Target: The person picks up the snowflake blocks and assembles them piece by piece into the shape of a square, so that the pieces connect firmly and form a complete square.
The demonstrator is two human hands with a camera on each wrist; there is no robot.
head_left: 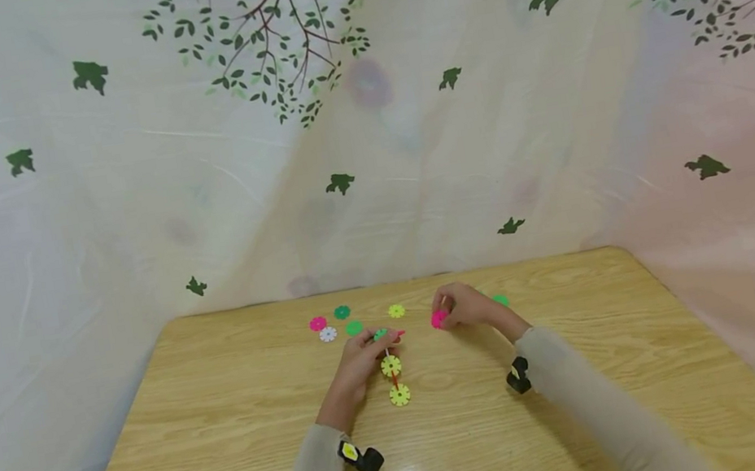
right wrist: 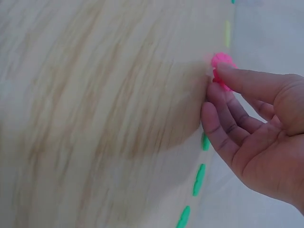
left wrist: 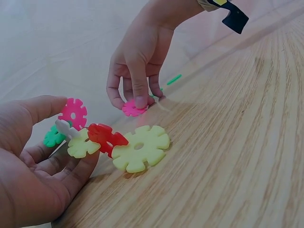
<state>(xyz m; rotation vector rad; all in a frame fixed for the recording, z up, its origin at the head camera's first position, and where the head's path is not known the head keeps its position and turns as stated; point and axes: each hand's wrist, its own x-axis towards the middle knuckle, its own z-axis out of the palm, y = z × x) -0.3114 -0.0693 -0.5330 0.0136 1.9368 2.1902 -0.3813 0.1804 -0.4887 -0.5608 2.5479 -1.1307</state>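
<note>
My left hand (head_left: 359,363) holds one end of a chain of slotted plastic flower discs, raised over the table. In the left wrist view the chain has a pink disc (left wrist: 73,115), a green disc (left wrist: 54,137), a white disc (left wrist: 67,127), a small-looking yellow disc (left wrist: 81,146), a red disc (left wrist: 105,137) and an outer yellow disc (left wrist: 141,148). Thumb and fingers grip the green and pink end. To the right, my right hand (head_left: 463,307) pinches a separate pink disc (head_left: 438,319) between thumb and fingers, close to the tabletop. Its fingers partly hide this disc.
Loose discs lie on the wooden table (head_left: 232,440) toward its back: pink (head_left: 318,324), white (head_left: 328,334), dark green (head_left: 342,312), green (head_left: 353,328) and yellow (head_left: 396,311). Another green disc (head_left: 501,300) lies behind the right wrist. A printed curtain (head_left: 236,233) hangs behind the table.
</note>
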